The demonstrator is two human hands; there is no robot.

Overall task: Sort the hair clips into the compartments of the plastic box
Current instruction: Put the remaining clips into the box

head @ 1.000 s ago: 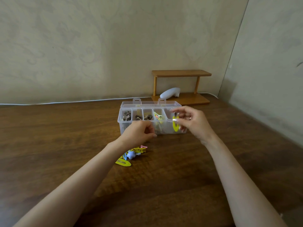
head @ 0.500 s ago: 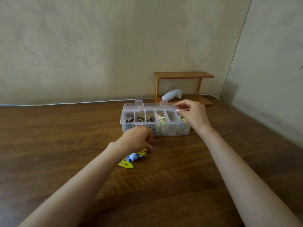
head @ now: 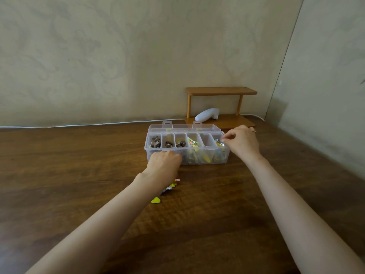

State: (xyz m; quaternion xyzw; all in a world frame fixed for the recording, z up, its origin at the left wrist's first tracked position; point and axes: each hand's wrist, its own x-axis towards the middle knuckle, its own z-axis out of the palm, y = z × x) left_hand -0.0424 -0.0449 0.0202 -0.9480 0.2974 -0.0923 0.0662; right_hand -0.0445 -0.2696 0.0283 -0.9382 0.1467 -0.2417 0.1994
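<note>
— Hair clips [head: 171, 184]: where do we find them?
— We see a small loose heap of them, yellow, pink and silvery, on the dark brown wooden table [head: 207, 224], towards its middle and partly hidden under the left wrist. More lie in the clear plastic box with six compartments [head: 205, 148], which stands just beyond the heap, nearer the table's far edge, with its lid [head: 181, 127] folded back.
— What do we make out in the compartments?
— Small dark clips in the three on the left, bright mixed ones in the fourth, yellow and silvery ones in the one at the right end.
— And the hands?
— The left hand [head: 164, 165] is curled, knuckles up, above the heap and close to the box's front wall. Its fingertips are hidden, so we cannot tell whether it grips anything. The right hand [head: 244, 144] hovers at the right-end compartment, thumb and forefinger drawn together right at the clips there. Whether they pinch one we cannot tell.
— Anything else on the table?
— A small wooden two-tier shelf [head: 221, 91] near the far right corner, a white rounded object [head: 206, 114] on its lower board, and a thin white cable [head: 79, 125] along the far edge
</note>
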